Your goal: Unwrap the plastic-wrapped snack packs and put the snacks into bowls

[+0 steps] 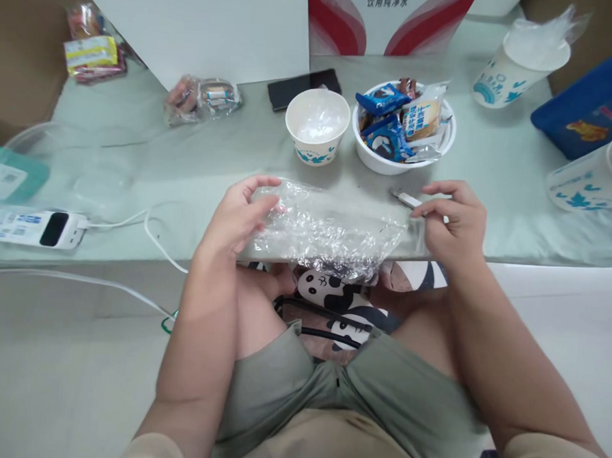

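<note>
A pale green cloth covers a table [501,225]. Crinkled clear plastic [331,227] lies along the surface's near edge, partly overhanging it, its long axis left to right between two hands. The left hand [242,212] is nearer, at the plastic's left end, fingers loosely curled; whether they pinch it cannot be told. The right hand [455,220], near the right end, pinches a slim whitish tool [405,198] angled toward the far left corner. By the far edge, a box [385,28] reads "饮用纯净水" (purified drinking water); lettering on the blue bag [590,100] at the right edge is too blurred.

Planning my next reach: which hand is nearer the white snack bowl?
Right. The right hand is in front of the white bowl, slightly rightward; the left hand is farther off, leftward.
</note>
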`<state>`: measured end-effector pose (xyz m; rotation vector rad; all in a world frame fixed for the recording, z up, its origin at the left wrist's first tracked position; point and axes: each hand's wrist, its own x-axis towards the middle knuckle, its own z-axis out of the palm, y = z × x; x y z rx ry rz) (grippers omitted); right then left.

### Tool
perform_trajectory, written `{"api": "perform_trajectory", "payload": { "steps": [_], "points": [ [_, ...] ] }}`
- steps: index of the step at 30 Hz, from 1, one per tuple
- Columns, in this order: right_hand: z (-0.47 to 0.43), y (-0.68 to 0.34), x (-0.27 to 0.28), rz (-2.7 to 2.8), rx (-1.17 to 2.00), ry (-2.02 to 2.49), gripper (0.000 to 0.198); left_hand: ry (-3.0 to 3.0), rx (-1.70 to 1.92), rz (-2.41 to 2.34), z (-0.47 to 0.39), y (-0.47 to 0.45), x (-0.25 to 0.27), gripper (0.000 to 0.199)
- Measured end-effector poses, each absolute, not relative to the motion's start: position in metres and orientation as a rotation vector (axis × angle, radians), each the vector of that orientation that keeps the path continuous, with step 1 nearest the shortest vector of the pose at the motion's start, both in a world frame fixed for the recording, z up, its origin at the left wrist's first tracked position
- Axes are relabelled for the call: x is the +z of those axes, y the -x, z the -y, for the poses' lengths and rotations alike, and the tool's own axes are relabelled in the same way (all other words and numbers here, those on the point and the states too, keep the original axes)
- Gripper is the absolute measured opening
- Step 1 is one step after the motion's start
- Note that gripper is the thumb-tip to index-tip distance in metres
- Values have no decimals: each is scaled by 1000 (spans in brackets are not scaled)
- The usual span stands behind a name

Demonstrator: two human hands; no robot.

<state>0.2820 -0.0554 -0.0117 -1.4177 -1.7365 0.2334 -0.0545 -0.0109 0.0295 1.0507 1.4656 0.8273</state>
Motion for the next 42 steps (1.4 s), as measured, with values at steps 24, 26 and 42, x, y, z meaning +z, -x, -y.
{"api": "perform_trajectory", "payload": {
  "steps": [24,26,42],
  "points": [
    [37,-192,-2,1156,1440,1189,43,-864,839,-973,24,25,19,76],
    [42,-188,-1,1184,1451,1190,48,-951,783,-973,28,16,17,75],
    [48,-201,-1,1029,1505,1166,36,-983,740,-1083,29,30,31,20]
  ]
}}
